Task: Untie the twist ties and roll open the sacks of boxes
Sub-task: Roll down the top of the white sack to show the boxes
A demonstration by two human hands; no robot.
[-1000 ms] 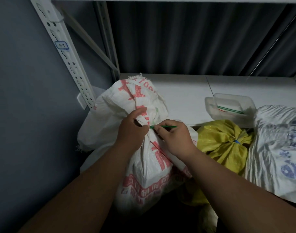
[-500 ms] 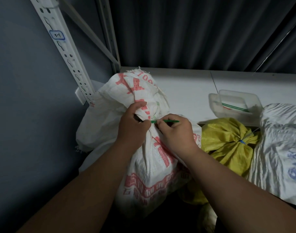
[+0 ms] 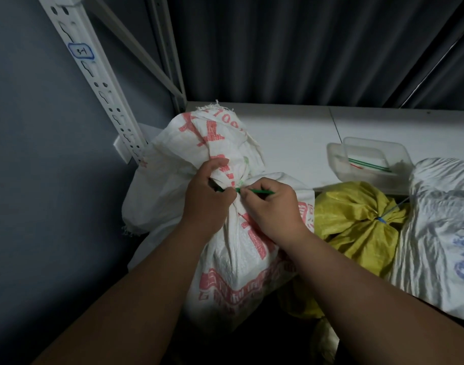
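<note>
The upright post [image 3: 93, 83] of the white slotted metal rack carries a small label ringed in blue marker; the handwriting inside looks like "3-1". The white woven sack [image 3: 233, 241] in front of me is coarse plastic weave printed in faded red characters that I cannot read; near its frayed top edge I can make out digits like "100". Its neck is gathered into tight pleats, and a thin green twist tie [image 3: 254, 191] wraps that neck.

My left hand [image 3: 204, 198] is clenched around the bunched neck, thumb up against the fabric above the tie, fingers curled behind. My right hand [image 3: 271, 204] pinches the tie just beside the neck between thumb and forefinger, the other fingers folded in; the tie's free end sticks out straight to the right past my knuckles.

Just to the right lies a yellow woven sack [image 3: 357, 222], crumpled, its neck cinched by a blue tie [image 3: 381, 219] with 1 end poking up to the right. Touching it on the far right is a wrinkled white sack with blue print [image 3: 441, 233], the lettering too distorted to read. On the white shelf board [image 3: 291, 133] behind them sits a clear plastic container [image 3: 368, 160], rectangular with rounded corners, holding loose green and red ties.
</note>
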